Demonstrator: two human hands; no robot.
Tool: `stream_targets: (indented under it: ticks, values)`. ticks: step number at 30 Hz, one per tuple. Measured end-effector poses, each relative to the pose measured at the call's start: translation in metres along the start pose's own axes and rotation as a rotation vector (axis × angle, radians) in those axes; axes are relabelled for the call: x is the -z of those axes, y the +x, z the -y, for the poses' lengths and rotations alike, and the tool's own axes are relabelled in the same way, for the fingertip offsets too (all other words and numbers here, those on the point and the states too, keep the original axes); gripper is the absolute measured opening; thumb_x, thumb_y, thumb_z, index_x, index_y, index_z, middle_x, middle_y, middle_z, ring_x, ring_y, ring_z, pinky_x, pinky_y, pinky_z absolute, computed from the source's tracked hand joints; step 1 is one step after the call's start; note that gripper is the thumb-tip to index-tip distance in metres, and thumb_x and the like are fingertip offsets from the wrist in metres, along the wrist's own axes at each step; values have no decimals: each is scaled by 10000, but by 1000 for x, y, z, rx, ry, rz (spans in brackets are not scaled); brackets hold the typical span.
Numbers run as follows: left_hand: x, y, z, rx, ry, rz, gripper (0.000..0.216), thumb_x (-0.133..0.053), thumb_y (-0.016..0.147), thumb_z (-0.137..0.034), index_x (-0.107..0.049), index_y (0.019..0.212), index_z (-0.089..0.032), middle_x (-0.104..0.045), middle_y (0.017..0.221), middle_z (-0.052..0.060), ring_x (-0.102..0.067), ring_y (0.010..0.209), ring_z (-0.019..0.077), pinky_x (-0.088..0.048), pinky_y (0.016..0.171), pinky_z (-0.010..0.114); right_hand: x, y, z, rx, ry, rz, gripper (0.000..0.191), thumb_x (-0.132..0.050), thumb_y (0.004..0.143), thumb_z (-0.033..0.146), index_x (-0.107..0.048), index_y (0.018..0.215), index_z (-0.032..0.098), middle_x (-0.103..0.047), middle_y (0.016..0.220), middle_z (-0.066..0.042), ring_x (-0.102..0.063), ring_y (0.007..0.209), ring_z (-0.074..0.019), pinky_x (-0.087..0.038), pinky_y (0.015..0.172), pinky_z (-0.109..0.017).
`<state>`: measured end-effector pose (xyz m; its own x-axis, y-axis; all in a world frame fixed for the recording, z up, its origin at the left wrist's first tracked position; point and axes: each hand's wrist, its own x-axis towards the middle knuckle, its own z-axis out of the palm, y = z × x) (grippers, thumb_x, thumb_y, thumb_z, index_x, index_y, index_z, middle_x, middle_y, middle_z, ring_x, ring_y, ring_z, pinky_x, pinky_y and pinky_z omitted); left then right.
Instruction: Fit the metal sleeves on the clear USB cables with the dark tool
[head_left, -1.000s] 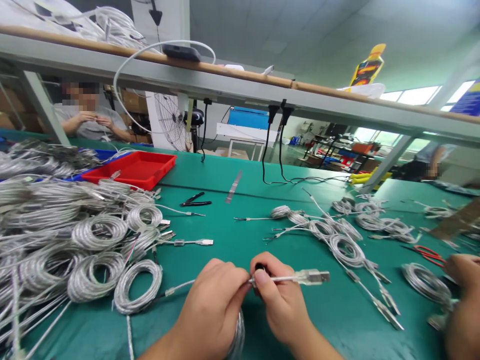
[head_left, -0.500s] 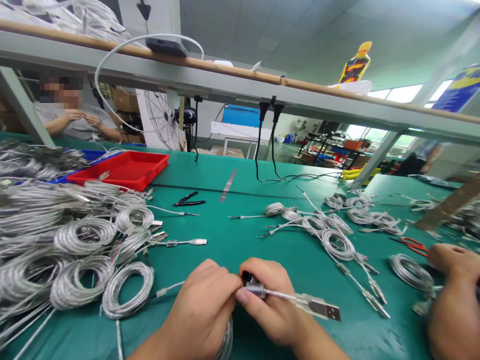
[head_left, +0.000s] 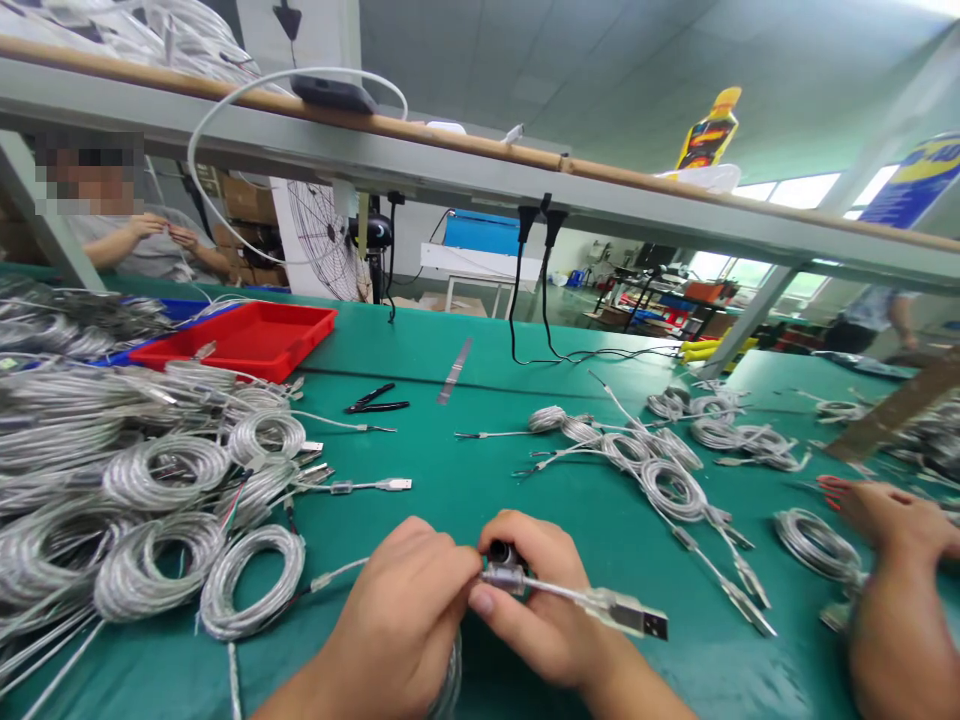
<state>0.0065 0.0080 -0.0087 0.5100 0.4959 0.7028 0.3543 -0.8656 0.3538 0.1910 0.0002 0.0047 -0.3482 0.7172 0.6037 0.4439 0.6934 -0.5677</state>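
Low in the middle of the view, my left hand [head_left: 409, 620] and my right hand [head_left: 536, 610] meet over the green table [head_left: 465, 480]. Both are closed on a clear USB cable [head_left: 570, 597]. My right fingers pinch it at a small dark cylindrical piece [head_left: 501, 553] on the cable. The cable's USB plug [head_left: 634, 618] sticks out to the right, just above the table. A coiled part of the same cable [head_left: 450, 685] hangs under my left hand.
A large heap of coiled clear cables [head_left: 142, 470] fills the left. More coils [head_left: 667, 480] lie to the right. A red tray [head_left: 244, 338], black pliers [head_left: 375, 400] and a metal ruler [head_left: 455, 370] sit further back. Another person's hands [head_left: 881, 520] work at the right edge; another person [head_left: 127, 235] sits far left.
The USB plug swung down from level to pointing right and slightly downward, then rose a little. The other person's hand at the right reached leftward over the coils. My view shifted slightly.
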Motion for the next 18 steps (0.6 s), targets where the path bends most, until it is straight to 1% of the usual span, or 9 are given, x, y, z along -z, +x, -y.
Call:
stream_targets:
  ticks: [5,8,11,18]
  values:
    - [-1,-3,1,21,7,-3,256,-368,993,-63,-508,823,-194,-521,693,-6,-477,646,168,-318,624,313,2,-2,-1,1,-9,-16,291,-617,969,504,-586,910,221,-561,734,49,-499,626,-129,-361,611,-244]
    - [-2,-5,2,49,21,-7,264,-362,1012,-76,-509,827,-194,-511,697,-6,-470,654,172,-314,631,316,4,-1,0,-26,3,2,243,-604,986,449,-581,897,224,-558,726,56,-489,621,-123,-349,605,-240]
    - [-3,-4,3,40,32,7,264,-359,1008,-63,-507,832,-194,-512,694,-7,-474,649,172,-314,629,317,5,0,0,-42,-8,23,225,-590,993,412,-569,874,223,-538,708,60,-467,610,-121,-335,599,-240]
    - [-2,-3,3,29,14,11,264,-350,1000,-58,-503,835,-196,-513,700,-8,-474,652,171,-312,629,317,3,0,4,-13,-46,5,220,-564,998,373,-548,843,218,-510,685,63,-448,592,-118,-323,589,-240]
